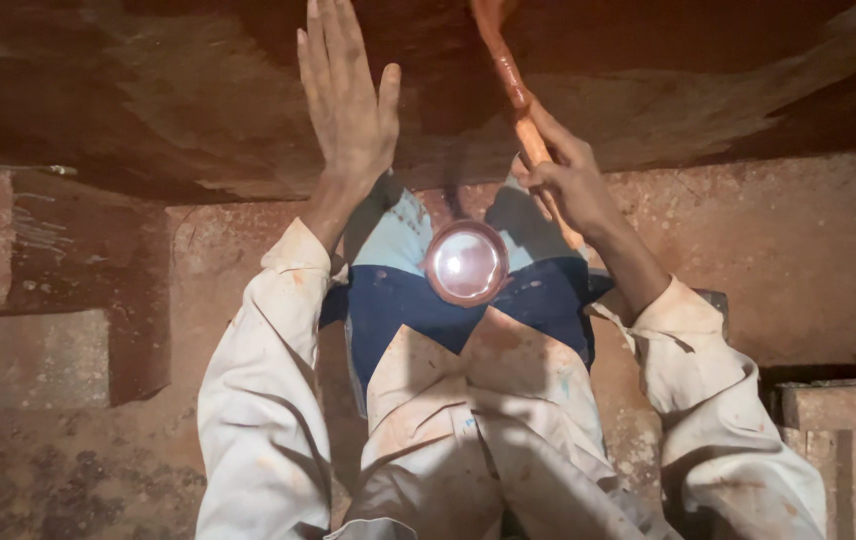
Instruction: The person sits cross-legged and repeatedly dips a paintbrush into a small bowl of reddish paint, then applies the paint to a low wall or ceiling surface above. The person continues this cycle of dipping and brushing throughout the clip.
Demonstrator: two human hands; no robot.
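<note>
Up at the far side of the scene, against the rough reddish rock face (148,90), I see both hands raised; the left hand (346,105) lies flat on the rock, fingers straight and close together, thumb out to the side, holding nothing; the right hand (570,185) is closed round a wooden handle (510,80), fingers wrapped tight about its lower part.

That handle is the thing to watch; its long axis runs from the right fist up and slightly to the left, leaving the picture at the top edge, so I cannot tell what sits on its far end. It passes just to the right of the left hand, near but apart; the right hand alone touches it.

Nearer, between the two forearms, a round lamp (466,262) glows pale pink over blue and light-blue cloth; white sleeves (258,400), stained with red dust, come in from the near edge. Squared stone blocks (28,360) sit at the left, and another at the near right.
</note>
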